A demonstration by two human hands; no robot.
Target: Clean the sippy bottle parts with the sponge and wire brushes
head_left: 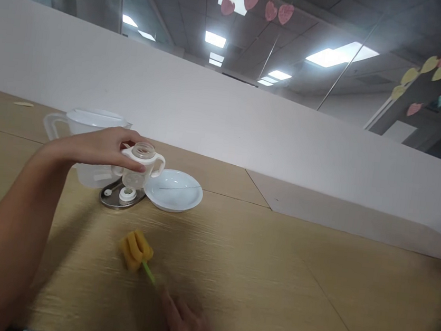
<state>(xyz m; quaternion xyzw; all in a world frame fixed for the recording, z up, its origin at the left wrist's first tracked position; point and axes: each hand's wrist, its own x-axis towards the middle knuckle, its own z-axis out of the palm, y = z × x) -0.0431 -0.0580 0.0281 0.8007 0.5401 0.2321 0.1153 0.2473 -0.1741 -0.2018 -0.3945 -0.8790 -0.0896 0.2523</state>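
My left hand (126, 152) is closed around a clear baby bottle (135, 178) with white side handles and an uncapped mouth. The bottle is upright, over a small oval metal tray (116, 204). On that tray lie a white bottle cap part (127, 194) and a smaller white piece (108, 192). Nearer to me, my right hand (186, 323), blurred, grips the green stem of a sponge bottle brush (137, 250). Its yellow sponge head points away from me, to the left, apart from the bottle.
Behind my left hand stands a translucent lidded pitcher (98, 119), partly hidden. A white bowl (175, 195) sits right of the tray. A white wall (218, 117) with glass above bounds the wooden table (271, 277) at the back.
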